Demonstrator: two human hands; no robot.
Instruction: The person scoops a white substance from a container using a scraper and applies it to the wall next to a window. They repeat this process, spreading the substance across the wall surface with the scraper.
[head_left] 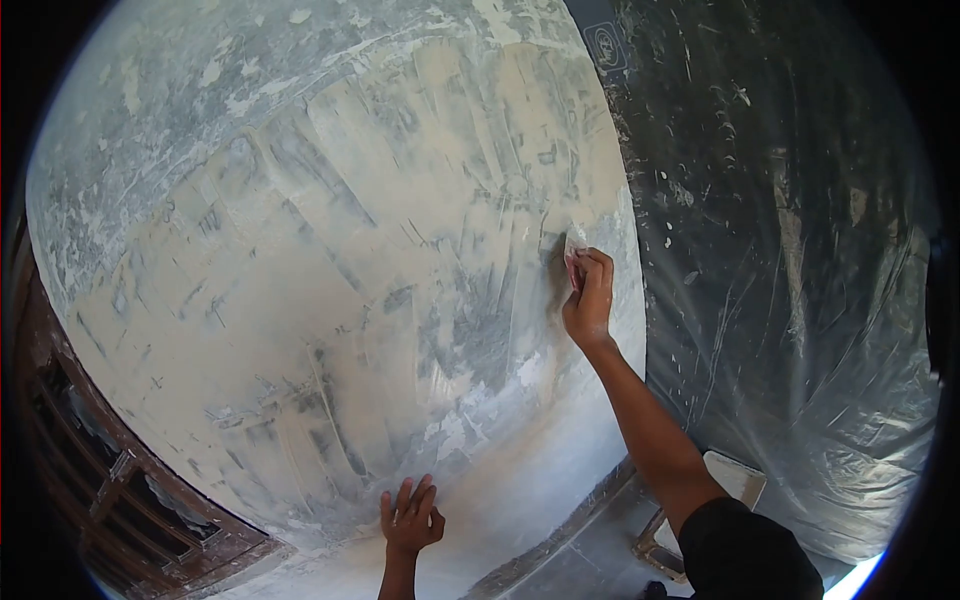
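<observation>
A large wall (300, 270) fills the middle of the view, coated with patchy cream putty over grey. My right hand (590, 295) is closed around a putty knife (574, 250) with a reddish handle, its pale blade at the wall near the right edge. Fingers partly hide the handle. Streaks and ridges of putty run across the surface around the blade. Lower down, my left hand (412, 518) is raised with fingers apart, overlapping the bottom of the wall and holding nothing.
Dark plastic sheeting (790, 260), spattered and creased, hangs along the right. A brown wooden window frame (130, 490) with bars stands at lower left. Beneath my right arm is a stool-like stand (735, 478) on the grey floor (600, 535).
</observation>
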